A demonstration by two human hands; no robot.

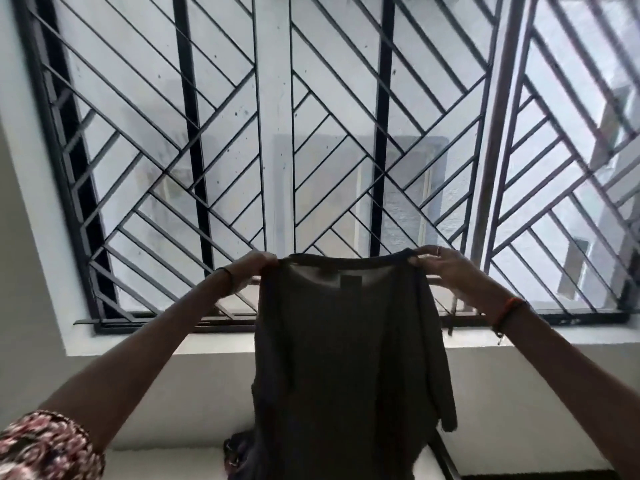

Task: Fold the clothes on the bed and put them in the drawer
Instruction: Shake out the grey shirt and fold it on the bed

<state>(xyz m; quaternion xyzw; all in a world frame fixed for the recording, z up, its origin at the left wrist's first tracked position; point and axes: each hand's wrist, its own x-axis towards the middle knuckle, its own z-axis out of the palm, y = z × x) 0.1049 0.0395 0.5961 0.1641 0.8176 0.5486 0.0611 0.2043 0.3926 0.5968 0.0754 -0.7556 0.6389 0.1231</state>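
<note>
Barred window grille (311, 133) filling the background, pale sill beneath. At ten o'clock of the dark top (346, 358), left hand (251, 268) pinching one shoulder. Top itself hanging full length toward six o'clock of the frame, spread against the light. At two o'clock, right hand (440, 268) pinching the other shoulder. Apparently the shake-out before folding. Next, probably: laying it flat, sleeves inward; bed out of view.

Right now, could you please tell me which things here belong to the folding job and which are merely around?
Job:
dark shirt, held up by the left hand and right hand
crumpled cloth below it

Around:
window grille
window sill
</note>
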